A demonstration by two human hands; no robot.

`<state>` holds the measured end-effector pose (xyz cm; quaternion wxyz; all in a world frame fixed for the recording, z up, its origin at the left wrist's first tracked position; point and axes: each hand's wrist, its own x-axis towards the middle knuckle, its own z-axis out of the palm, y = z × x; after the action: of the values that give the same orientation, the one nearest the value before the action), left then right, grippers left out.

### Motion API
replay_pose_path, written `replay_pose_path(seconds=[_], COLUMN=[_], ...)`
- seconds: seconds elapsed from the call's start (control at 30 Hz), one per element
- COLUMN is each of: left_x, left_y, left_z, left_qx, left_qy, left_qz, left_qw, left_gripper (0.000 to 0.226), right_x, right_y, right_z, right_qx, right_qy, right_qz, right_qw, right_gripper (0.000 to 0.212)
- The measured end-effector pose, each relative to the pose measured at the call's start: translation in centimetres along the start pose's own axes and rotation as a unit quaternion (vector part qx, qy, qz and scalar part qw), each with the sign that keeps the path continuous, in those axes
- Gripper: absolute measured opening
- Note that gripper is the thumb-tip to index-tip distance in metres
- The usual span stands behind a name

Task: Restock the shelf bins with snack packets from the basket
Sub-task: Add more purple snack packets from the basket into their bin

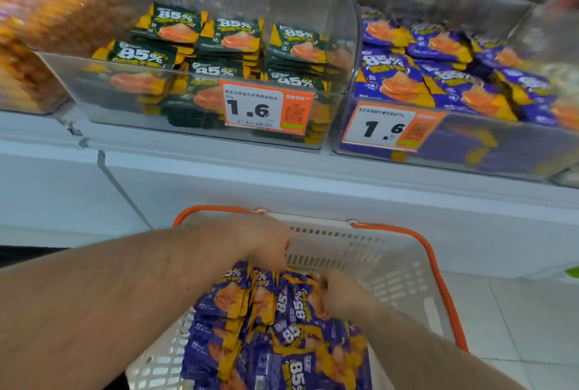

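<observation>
A white basket point(391, 267) with orange handles sits low in front of me, filled with purple-and-yellow snack packets point(282, 327). My left hand point(266, 242) reaches down at the far end of the pile, its fingers curled on the top edges of several upright packets. My right hand point(340, 294) is curled and pinches packets from the right side of the same bunch. On the shelf above, a clear bin point(470, 145) at the right holds matching purple packets point(438, 76).
A clear middle bin point(103, 101) holds dark green packets point(225, 45); orange price tags point(266, 107) read 1.6. A blurred bin of orange snacks point(34, 45) stands at the left. White shelf ledge point(282, 170) lies between bins and basket; tiled floor point(517, 311) at the right.
</observation>
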<state>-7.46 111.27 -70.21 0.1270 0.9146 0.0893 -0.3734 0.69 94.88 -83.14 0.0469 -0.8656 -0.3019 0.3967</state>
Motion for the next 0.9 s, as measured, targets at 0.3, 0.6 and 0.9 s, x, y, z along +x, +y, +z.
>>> replay_pose_path(seconds=[0.3, 0.6, 0.9], left_x=[-3.2, -7.6, -10.4], left_y=[1.1, 1.6, 4.5], left_z=[-2.8, -9.2, -13.7], left_qx=[-0.071, -0.356, -0.496], left_qy=[0.051, 0.198, 0.427], left_qz=[-0.018, 0.127, 0.185], left_qw=[0.996, 0.905, 0.733], left_gripper=[0.061, 0.008, 0.008], right_x=[-8.0, -13.7, -16.2], right_y=[-0.5, -3.9, -6.4], right_z=[-9.8, -13.8, -16.2], right_qx=[0.290, 0.306, 0.094], right_qy=[0.142, 0.355, 0.565], right_qz=[-0.099, -0.202, -0.262], right_qw=[0.941, 0.860, 0.777], right_gripper=[0.035, 0.027, 0.080])
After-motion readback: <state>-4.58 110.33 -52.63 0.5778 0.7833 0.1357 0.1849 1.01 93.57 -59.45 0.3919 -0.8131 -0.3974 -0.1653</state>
